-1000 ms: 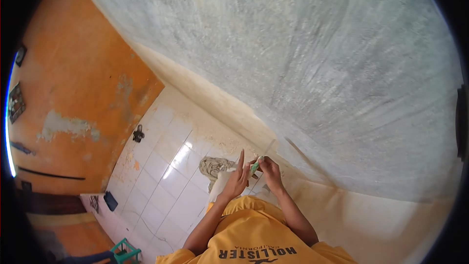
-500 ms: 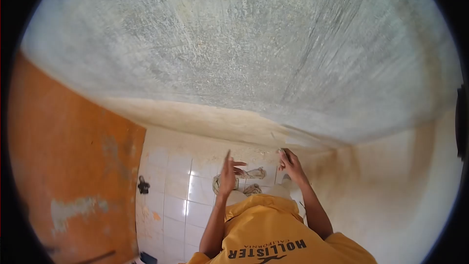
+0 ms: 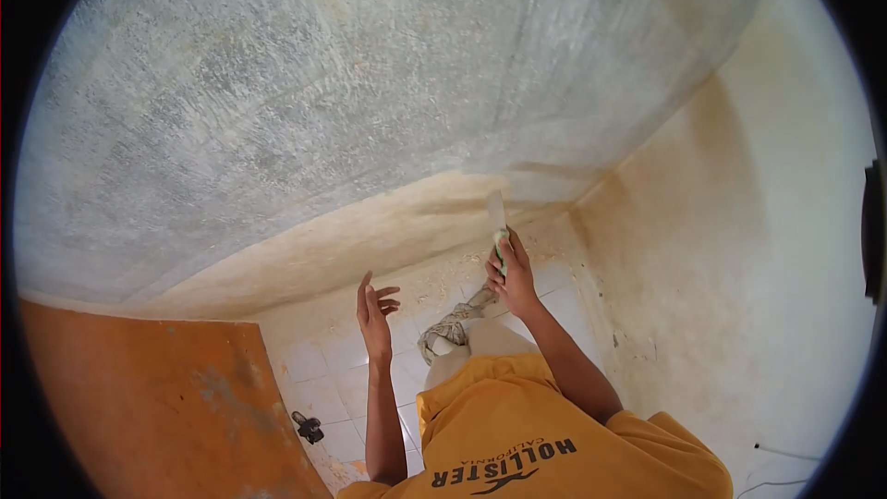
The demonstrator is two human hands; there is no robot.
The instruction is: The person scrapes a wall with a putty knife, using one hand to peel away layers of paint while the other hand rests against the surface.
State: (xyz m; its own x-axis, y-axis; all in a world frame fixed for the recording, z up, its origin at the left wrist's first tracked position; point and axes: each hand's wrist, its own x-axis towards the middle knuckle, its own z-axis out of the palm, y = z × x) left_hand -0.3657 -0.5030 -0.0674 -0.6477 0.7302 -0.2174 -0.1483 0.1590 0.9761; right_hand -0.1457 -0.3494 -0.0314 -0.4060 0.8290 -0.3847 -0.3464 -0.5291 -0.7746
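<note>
My right hand [image 3: 512, 279] is wrapped round the pale green handle of a scraper [image 3: 497, 211]. Its flat blade points up toward the beige lower band of the wall [image 3: 407, 212]. Above that band, the wall [image 3: 305, 111] is rough and grey with streaky marks. My left hand [image 3: 374, 314] is raised on the other side of my body, fingers apart and holding nothing, below the beige band in view.
An orange panel [image 3: 148, 397] with grey worn patches stands at the left. White floor tiles [image 3: 356, 388] carry scattered flakes near the wall's foot. A small black object [image 3: 307, 427] lies by the orange panel. Toward the right, a cream wall [image 3: 684, 249] meets the grey one; a thin cable [image 3: 785, 454] shows low down.
The view has turned toward the right corner. My right hand has risen with the scraper, whose blade now shows clearly. My left hand has moved left and its fingers have spread.
</note>
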